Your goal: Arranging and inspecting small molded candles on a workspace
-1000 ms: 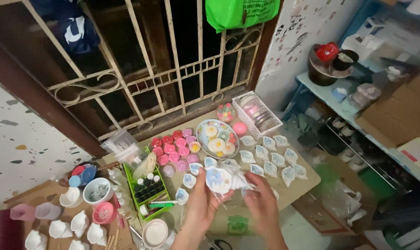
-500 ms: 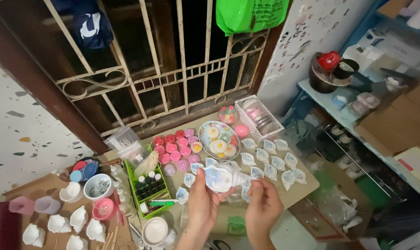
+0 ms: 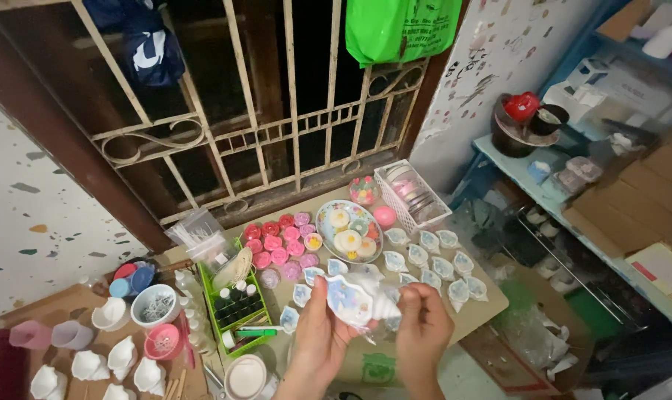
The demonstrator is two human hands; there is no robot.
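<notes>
- White shell-shaped dish (image 3: pixel 348 300) sits in your left hand (image 3: pixel 317 337), fingers curled round its left edge, above the table (image 3: pixel 491 300).
- Dish's long axis runs left to right, between both hands.
- Your right hand (image 3: pixel 423 326) pinches the clear wrap (image 3: pixel 384 305) at the dish's right end, fingers nearly closed.

A green plastic bag (image 3: pixel 403 30) with dark print hangs on the window grille at the top. A clear plastic bag (image 3: pixel 195 231) lies at the back left of the table. Brown cardboard boxes (image 3: pixel 632 200) stack on the blue shelf at the right, and a white box with a red stripe (image 3: pixel 666 270) sits below them. A white carton (image 3: pixel 595 74) stands higher on that shelf. A green label (image 3: pixel 380 368) shows on the table's near edge, below the hands; it looks square, though partly hidden.
</notes>
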